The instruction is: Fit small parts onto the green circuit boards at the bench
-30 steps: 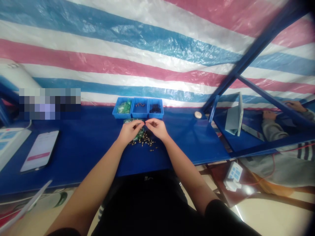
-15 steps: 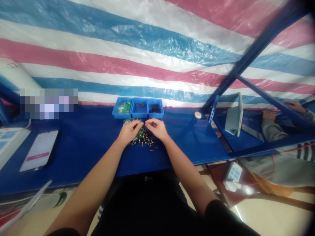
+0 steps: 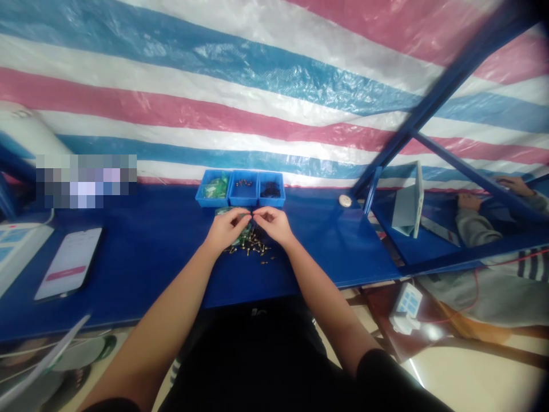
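Note:
My left hand [image 3: 228, 228] and my right hand [image 3: 274, 224] meet fingertip to fingertip just in front of the bins. Both are pinched closed; whatever sits between the fingertips is too small to make out. Beneath them lies a heap of small brass-coloured parts [image 3: 254, 246], with green pieces on its left and dark ones on its right, partly hidden by my hands. Behind stand three joined blue bins: the left bin [image 3: 210, 202] has green pieces in clear plastic, the middle bin [image 3: 242, 201] a few small dark parts, the right bin [image 3: 272, 202] many black ones.
On the blue table [image 3: 141, 252] a phone [image 3: 68, 263] lies at left. A round beige object [image 3: 345, 201] rests near the blue metal frame [image 3: 397, 134] at right. Beyond that are a propped tablet [image 3: 407, 200] and another person's sleeve and hands [image 3: 469, 201].
My fingertips have drawn very slightly closer together. The bins and the heap look the same.

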Available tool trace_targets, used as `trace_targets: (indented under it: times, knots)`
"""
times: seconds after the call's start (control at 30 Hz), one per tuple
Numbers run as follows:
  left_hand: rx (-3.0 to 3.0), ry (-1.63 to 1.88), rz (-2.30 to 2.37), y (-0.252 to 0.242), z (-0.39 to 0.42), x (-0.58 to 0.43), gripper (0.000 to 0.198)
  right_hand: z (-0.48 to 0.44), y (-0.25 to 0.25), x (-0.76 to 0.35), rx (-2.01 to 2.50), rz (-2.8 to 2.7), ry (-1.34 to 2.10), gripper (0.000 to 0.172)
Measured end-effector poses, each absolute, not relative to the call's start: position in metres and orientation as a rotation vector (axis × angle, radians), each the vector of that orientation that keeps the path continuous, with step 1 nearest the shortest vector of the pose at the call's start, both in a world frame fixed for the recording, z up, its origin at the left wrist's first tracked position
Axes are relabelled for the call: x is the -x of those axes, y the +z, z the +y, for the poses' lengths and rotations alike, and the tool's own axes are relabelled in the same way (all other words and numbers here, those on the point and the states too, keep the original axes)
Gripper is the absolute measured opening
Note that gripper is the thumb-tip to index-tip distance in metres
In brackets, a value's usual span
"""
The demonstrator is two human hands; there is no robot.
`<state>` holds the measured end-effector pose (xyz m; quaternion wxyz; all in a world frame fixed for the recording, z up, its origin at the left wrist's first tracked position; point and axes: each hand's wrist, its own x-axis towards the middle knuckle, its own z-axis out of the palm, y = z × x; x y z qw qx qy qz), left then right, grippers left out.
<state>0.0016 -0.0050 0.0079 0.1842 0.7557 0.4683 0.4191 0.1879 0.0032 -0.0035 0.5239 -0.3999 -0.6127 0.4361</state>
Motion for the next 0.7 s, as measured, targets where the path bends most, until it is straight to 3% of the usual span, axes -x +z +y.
trace_targets:
  times: [0.7]
  knots:
    - [-2.117,1.15,1.323,0.0088,-0.0049,-0.0026,0.03,0.0043,-0.0048,-0.1881,0.971,-1.485,1.035,0.029]
